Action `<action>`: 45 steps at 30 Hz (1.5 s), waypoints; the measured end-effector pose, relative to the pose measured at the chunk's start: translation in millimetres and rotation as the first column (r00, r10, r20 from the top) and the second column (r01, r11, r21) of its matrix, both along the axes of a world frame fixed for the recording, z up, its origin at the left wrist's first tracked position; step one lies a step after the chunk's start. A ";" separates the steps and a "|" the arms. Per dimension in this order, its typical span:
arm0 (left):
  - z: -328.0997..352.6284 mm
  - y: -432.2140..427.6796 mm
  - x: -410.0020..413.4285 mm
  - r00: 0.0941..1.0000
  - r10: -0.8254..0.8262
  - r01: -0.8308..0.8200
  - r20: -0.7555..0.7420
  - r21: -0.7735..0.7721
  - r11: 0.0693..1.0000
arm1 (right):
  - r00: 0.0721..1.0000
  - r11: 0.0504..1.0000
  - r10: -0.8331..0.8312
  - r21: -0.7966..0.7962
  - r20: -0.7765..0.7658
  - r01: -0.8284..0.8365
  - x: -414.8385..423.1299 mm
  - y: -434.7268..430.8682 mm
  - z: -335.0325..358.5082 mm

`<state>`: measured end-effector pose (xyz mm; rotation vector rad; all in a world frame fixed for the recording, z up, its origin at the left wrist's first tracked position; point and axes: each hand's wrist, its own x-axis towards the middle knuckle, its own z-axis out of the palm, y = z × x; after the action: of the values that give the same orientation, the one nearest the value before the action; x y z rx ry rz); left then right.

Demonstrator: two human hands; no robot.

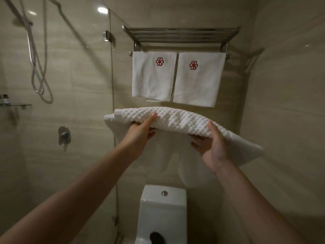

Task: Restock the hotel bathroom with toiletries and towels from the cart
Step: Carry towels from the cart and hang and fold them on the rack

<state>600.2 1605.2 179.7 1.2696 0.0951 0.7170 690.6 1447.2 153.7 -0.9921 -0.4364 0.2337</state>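
A folded white waffle-textured towel (177, 120) is held up in front of me, below the wall rack. My left hand (140, 136) grips its left part, thumb on top and fingers underneath. My right hand (211, 147) grips its right part the same way. Loose white cloth hangs down beneath the towel between my hands. Above, a chrome towel rack (181, 35) is fixed to the wall with a bare top shelf. Two white towels with red flower logos, the left one (153, 76) and the right one (198, 80), hang side by side from its lower bar.
A white toilet cistern (163, 208) stands directly below the towel. A glass shower screen (110, 85) rises at the left, with a shower hose (38, 64), a mixer tap (64, 134) and a small shelf (14, 104) behind it. A tiled wall closes in the right side.
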 end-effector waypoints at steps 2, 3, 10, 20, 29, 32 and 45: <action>10.1 20.8 21.6 0.999 0.010 -0.011 0.033 0.052 0.999 | 0.993 0.999 -0.034 -0.006 0.111 0.035 24.4 17.0 16.0; 15.1 31.5 32.4 0.999 0.009 -0.013 0.051 0.082 0.997 | 0.983 0.998 -0.062 -0.015 0.172 0.066 36.5 25.3 25.4; 66.9 97.8 110.1 0.979 0.012 -0.038 0.202 0.124 0.992 | 0.776 0.938 -0.189 -0.123 0.602 0.324 96.3 70.7 96.6; 166.7 138.7 184.3 0.939 0.092 -0.192 0.332 0.281 0.940 | 0.518 0.851 -0.174 -0.137 0.838 0.507 145.4 101.2 208.1; 227.5 136.8 237.3 0.924 -0.049 -0.136 0.380 0.445 0.885 | 0.338 0.856 -0.149 -0.050 0.929 0.514 195.7 115.2 293.8; 232.1 136.9 251.1 0.937 0.003 -0.251 0.349 0.669 0.700 | 0.302 0.854 -0.122 -0.055 0.945 0.518 211.4 116.9 311.0; 344.3 150.7 302.2 0.758 0.554 -0.365 0.345 0.928 -0.078 | 0.101 0.813 -0.219 0.124 0.970 0.569 246.6 122.9 391.4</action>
<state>902.4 1755.9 524.0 2.7613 0.2105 1.4368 937.2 1570.2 545.1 -1.4513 -1.3056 -1.0081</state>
